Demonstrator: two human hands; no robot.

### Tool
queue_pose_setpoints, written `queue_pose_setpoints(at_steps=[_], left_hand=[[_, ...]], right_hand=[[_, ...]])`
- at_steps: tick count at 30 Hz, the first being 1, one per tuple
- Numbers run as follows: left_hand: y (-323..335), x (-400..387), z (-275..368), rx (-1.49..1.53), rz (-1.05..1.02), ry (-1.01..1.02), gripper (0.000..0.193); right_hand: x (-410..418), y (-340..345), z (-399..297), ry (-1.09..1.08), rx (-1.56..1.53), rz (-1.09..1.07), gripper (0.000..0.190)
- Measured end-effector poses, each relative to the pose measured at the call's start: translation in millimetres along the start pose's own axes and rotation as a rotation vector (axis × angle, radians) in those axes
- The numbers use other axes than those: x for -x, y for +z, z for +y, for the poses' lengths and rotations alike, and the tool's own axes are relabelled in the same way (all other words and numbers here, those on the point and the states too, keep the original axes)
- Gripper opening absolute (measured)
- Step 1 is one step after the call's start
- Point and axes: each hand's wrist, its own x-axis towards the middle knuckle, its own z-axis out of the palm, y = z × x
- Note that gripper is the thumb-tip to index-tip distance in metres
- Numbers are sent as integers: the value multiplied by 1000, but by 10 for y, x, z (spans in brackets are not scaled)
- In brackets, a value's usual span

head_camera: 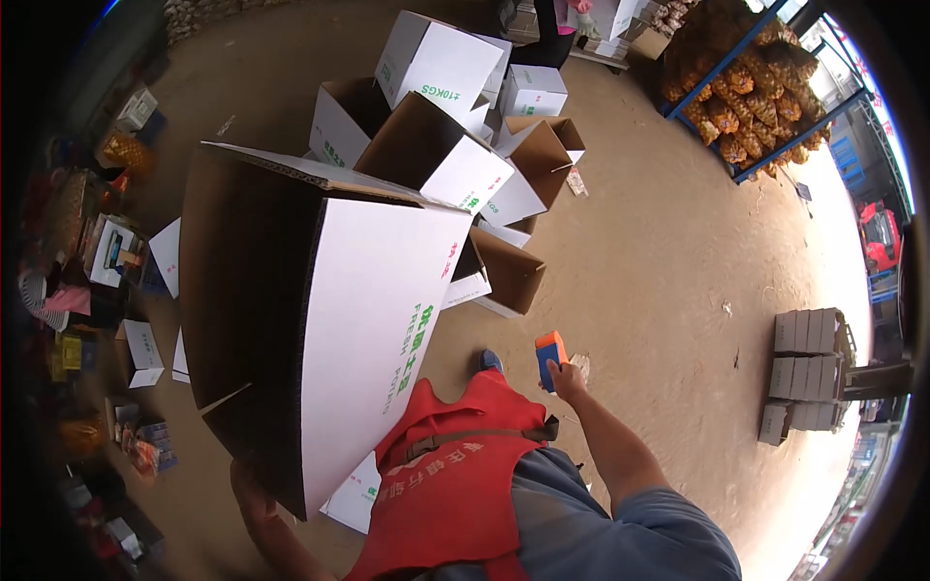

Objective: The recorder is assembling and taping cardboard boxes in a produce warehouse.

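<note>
A large white cardboard carton (378,312) printed in green and red is raised close before me, its open dark brown inside facing left. My left hand (251,479) holds it at the lower end, with the fingers mostly hidden behind the cardboard. On the other side of my body, my right hand (567,379) grips a blue and orange hand-held tool (550,356) over the floor. The exact kind of tool is too small to tell. My red apron (458,472) touches or nearly touches the carton's near edge.
Several open white cartons (465,160) are heaped ahead. Net sacks (748,109) fill a blue metal rack at the far right. Stacked cartons (806,363) stand at right. A person's gloved hand (587,25) shows at the top; another person (65,298) is at left.
</note>
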Motion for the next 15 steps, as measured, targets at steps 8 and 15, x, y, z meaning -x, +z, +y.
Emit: queue_pose_setpoints(at_steps=[8,15], left_hand=[[2126,-192,-124,-169,-103,88,43],[3900,-462,-1048,-455,-409,-146,30]], right_hand=[[-547,-643,1601,293,-463,-19,48],[-539,-1113,1591,239,-371,10,55]])
